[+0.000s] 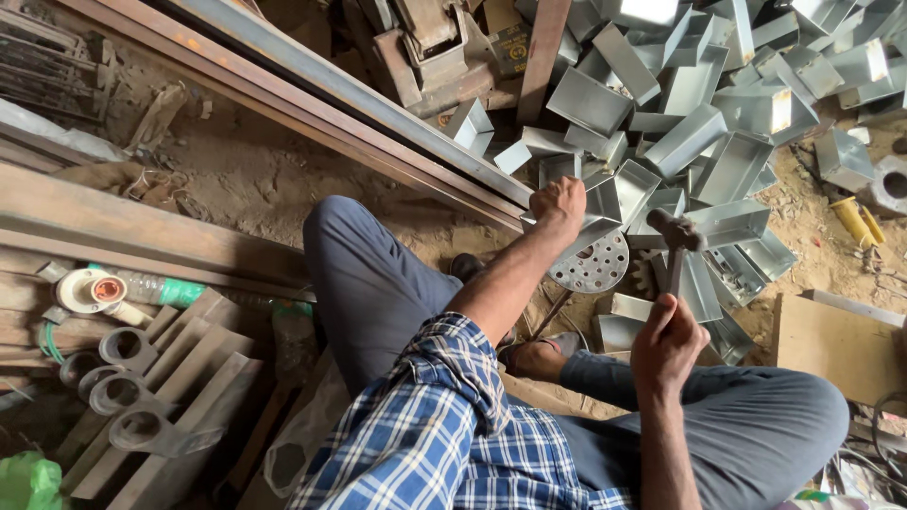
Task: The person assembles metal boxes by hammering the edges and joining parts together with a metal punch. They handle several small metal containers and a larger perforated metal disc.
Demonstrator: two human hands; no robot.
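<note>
Hammer (676, 236) is gripped in the fisted right hand (667, 342); left hand (559, 202) is clenched on a metal tray (605, 210). Finished trays (727, 123) are piled beyond.

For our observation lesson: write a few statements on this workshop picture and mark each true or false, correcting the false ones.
1. The right hand holds a hammer. True.
2. The left hand is empty. False: it grips a metal box.
3. Many grey metal boxes lie in a pile ahead. True.
4. The hammer head rests on the floor. False: it is raised above the boxes.
5. The person wears a plain red shirt. False: a blue checked shirt.
</note>
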